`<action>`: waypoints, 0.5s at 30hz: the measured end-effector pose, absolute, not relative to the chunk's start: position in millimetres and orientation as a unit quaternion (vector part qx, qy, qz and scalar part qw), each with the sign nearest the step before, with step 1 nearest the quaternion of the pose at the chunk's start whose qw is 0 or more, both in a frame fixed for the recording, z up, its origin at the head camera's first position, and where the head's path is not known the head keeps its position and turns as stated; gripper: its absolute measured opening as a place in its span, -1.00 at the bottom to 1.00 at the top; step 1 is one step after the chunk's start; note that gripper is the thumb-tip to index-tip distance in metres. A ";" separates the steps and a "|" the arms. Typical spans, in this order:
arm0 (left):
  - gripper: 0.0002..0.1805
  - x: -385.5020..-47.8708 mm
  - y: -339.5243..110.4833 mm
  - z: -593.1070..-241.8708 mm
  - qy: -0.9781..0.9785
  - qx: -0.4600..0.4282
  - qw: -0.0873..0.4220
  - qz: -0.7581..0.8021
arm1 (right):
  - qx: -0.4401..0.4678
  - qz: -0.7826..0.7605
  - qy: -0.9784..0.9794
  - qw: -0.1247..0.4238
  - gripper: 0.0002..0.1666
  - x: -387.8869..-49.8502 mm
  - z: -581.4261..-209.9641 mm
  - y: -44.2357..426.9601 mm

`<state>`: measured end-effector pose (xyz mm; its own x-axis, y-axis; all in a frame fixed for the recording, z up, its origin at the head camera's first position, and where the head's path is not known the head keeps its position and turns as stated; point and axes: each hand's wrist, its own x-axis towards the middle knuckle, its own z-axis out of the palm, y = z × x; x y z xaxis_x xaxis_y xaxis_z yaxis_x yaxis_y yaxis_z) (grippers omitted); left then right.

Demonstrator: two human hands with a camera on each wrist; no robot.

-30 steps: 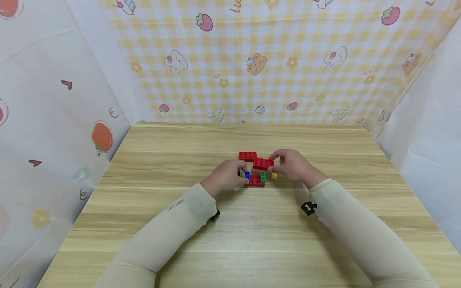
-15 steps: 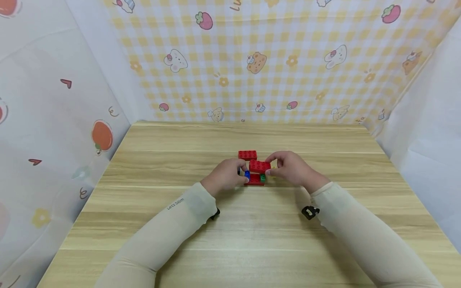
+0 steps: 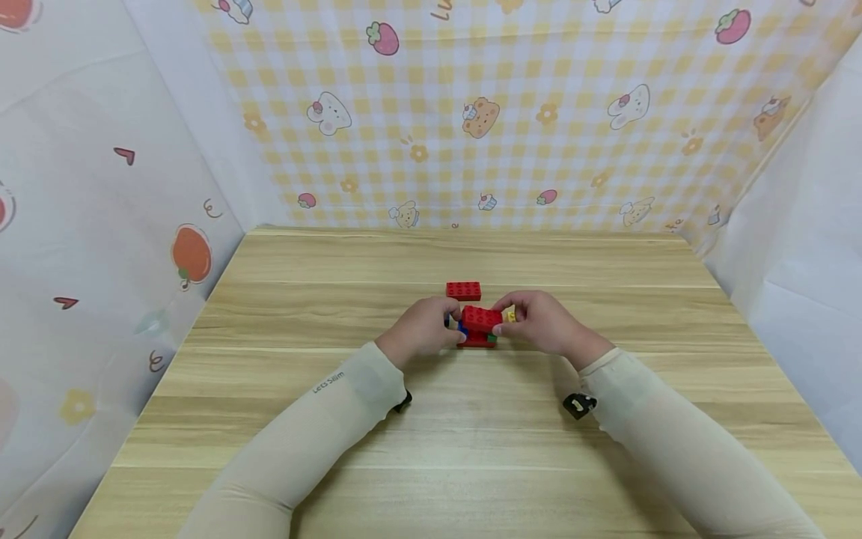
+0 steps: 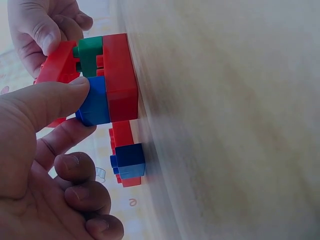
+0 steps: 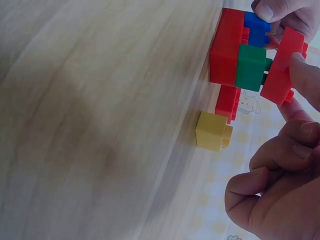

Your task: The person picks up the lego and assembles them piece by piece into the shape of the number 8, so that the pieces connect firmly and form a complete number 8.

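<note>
We see the upper red brick (image 3: pixel 482 319) has shifted left and down, now over the green brick (image 5: pixel 251 67) and blue brick (image 4: pixel 95 102) on the lower red brick (image 5: pixel 226 47); tilted, so we judge it not seated yet. Right hand's (image 3: pixel 544 322) fingers pinch it; left hand's (image 3: pixel 426 327) pinch the blue brick. Yellow brick (image 5: pixel 212 131) crowds the right; tabletop (image 3: pixel 431 449) edges well apart, room nearside.
</note>
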<state>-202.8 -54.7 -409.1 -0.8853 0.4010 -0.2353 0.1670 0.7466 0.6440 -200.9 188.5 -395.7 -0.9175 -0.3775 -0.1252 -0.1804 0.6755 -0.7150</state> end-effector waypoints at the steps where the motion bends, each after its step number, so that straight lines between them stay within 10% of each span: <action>1: -0.77 -202.6 -54.7 -409.1 0.915 0.155 0.183 0.324 | -0.157 -0.373 0.905 0.132 -0.65 -201.0 -396.6 188.4; 15: -0.79 -203.6 -55.2 -411.2 0.907 0.144 0.189 0.348 | -0.153 -0.356 0.911 0.137 -0.65 -200.1 -395.6 185.8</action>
<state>-203.6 -55.2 -411.2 -0.8871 0.3923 -0.2431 0.1287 0.7160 0.6861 -200.1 185.8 -395.6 -0.9157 -0.3764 -0.1410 -0.1809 0.6991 -0.6918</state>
